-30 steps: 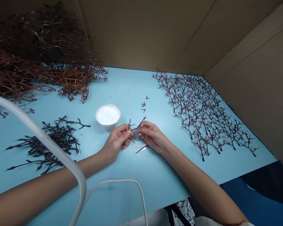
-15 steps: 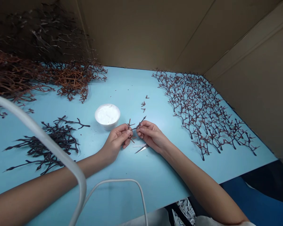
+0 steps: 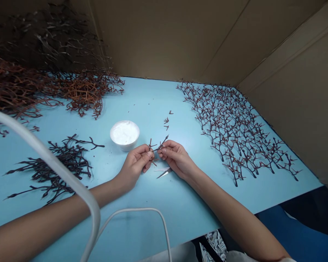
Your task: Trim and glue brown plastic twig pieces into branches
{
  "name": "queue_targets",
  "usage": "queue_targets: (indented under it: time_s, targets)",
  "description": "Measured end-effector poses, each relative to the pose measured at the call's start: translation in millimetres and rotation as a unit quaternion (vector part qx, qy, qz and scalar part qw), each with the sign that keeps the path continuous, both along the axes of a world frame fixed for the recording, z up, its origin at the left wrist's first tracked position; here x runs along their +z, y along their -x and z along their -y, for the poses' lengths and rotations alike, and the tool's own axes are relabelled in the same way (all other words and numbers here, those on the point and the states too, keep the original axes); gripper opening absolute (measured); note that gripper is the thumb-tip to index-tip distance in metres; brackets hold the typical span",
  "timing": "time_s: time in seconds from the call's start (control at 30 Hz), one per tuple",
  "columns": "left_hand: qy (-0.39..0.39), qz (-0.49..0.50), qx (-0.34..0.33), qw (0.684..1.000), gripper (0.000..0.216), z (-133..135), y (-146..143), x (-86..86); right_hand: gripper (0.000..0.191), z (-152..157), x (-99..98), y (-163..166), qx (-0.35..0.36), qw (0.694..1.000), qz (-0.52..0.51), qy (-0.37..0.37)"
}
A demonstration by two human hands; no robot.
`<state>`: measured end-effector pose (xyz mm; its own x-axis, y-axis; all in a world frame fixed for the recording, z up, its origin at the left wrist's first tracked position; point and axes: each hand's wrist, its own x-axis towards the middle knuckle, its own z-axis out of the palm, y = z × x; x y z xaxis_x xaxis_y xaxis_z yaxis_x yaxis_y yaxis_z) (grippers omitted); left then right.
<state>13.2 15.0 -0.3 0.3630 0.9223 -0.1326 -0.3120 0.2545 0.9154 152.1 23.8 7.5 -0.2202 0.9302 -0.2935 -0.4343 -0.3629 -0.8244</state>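
Between my hands, above the blue table, is a small dark artificial twig (image 3: 164,140) with a pointed bud-like tip. My left hand (image 3: 138,162) pinches it near its lower left, where reddish-brown prongs stick out above and below the fingers. The fingers of my right hand (image 3: 175,154) close on the twig farther right, with its tip showing above them. Partly under my right hand lie scissors (image 3: 164,173), their blades pointing left. A white bowl (image 3: 125,135) filled with white paste stands just beyond my left hand. How the prongs join the twig is hidden by fingers.
Dark twigs (image 3: 61,165) are heaped at left, below a larger reddish-brown pile (image 3: 79,91). Many branched twigs (image 3: 229,123) spread over the right side. Several small brown pieces (image 3: 166,120) lie mid-table. A pale curved tube (image 3: 71,178) crosses the near left; brown panels (image 3: 166,40) border the back.
My right hand and the twig have shifted very slightly, the twig's tip tilting a little lower. Both hands keep their grip; the rest looks unchanged.
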Motion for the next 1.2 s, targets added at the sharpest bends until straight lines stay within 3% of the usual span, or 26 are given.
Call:
queue_targets:
  time_s: [0.43, 1.2]
  targets:
    - [-0.036, -0.036, -0.001, 0.999, 0.022, 2.4, -0.8, -3.5, 0.009, 3.7, 0.9, 2.3, -0.060, 0.987, 0.080, -0.125]
    - [-0.052, -0.071, -0.011, 0.996, 0.024, 4.1, -2.0, 0.3, 0.007, 5.0, 6.1, 0.8, -0.049, 0.970, 0.172, -0.166]
